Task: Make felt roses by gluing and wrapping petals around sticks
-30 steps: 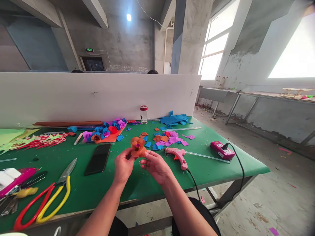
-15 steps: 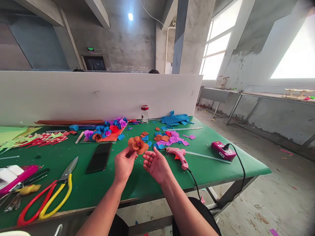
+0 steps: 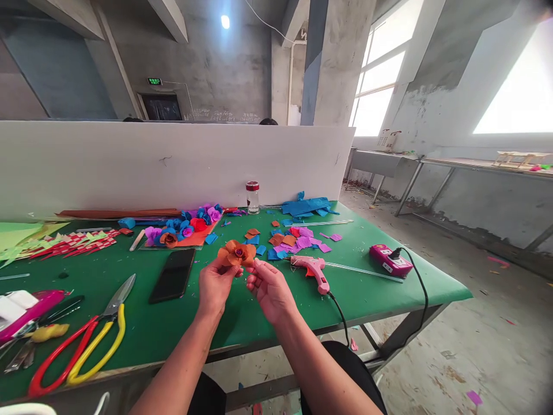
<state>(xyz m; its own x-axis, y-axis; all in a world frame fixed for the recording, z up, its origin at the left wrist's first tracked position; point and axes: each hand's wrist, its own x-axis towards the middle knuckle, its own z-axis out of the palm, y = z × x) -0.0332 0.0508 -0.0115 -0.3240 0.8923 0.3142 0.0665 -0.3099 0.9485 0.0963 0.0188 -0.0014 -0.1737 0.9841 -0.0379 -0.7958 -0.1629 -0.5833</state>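
Observation:
An orange-brown paper flower (image 3: 237,253) with a dark purple centre is held up over the table's near middle. My left hand (image 3: 215,288) pinches it from below, thumb and fingers closed at its base. On the flower's right side, my right hand (image 3: 272,291) has its thumb and forefinger closed at the edge of a petal, the other fingers curled beneath. A pink glue gun (image 3: 311,268) with a clear glue stick (image 3: 363,272) in its back lies just right of my right hand. Beyond the flower are scattered blue, purple and orange paper pieces (image 3: 298,239).
Left of my hands lie a black phone (image 3: 173,275) and red-and-yellow-handled scissors (image 3: 97,334). Finished paper flowers (image 3: 185,225) are heaped behind the phone. A glass jar (image 3: 253,199) stands by the white board (image 3: 194,161). A pink power strip (image 3: 390,261) sits at the right, its cord hanging down.
My right hand has moved up and left, its fingers going from spread to closed at the flower's petal. The flower has tilted and shifted slightly left in my left hand.

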